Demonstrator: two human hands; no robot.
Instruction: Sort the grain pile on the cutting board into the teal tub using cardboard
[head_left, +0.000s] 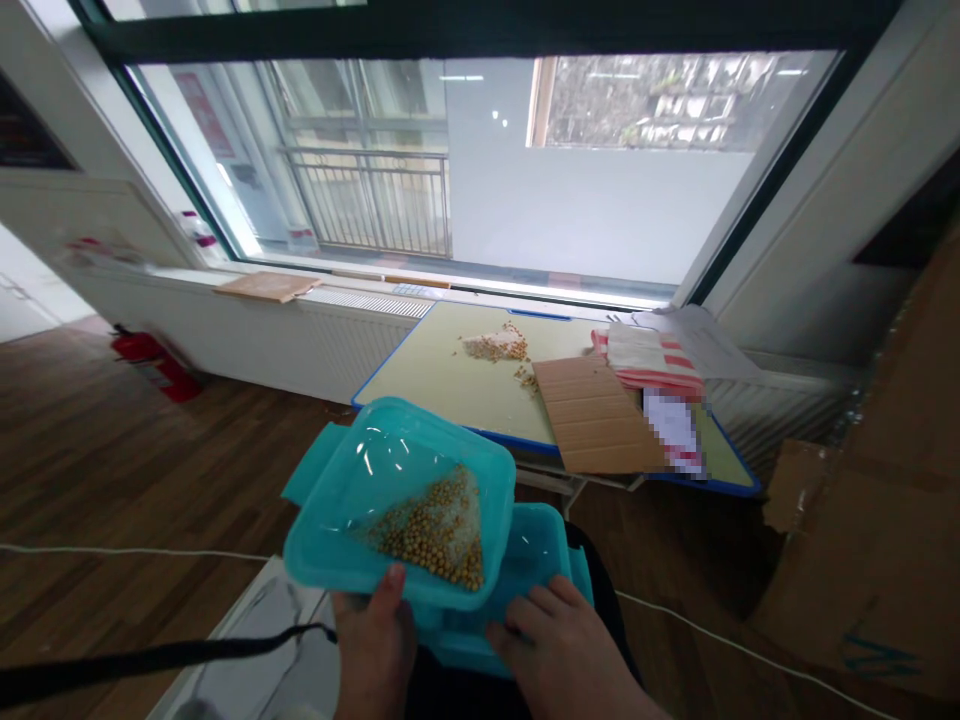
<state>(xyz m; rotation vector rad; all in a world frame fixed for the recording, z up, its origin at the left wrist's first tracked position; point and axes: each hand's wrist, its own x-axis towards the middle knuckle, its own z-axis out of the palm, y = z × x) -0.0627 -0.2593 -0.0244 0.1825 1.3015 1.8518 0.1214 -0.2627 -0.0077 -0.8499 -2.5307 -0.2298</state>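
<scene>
My left hand (379, 635) is closed on the near edge of a teal plastic container (337, 480), its thumb over the rim. The container is tilted, and round yellow beans (431, 535) mixed with fine white grains have gathered in its near right corner. Below and to the right is a second teal container (536, 540), partly covered by the first. My right hand (551, 630) has its fingers curled over the near right side of this lower container. Part of its inside is hidden.
On the blue-edged, pale yellow table (412, 360) ahead lie a pile of beans and white grains (499, 343), a cardboard sheet (596, 415) and a red-striped cloth (652, 355). A large cardboard box (870, 520) stands right. A fire extinguisher (157, 365) is at left.
</scene>
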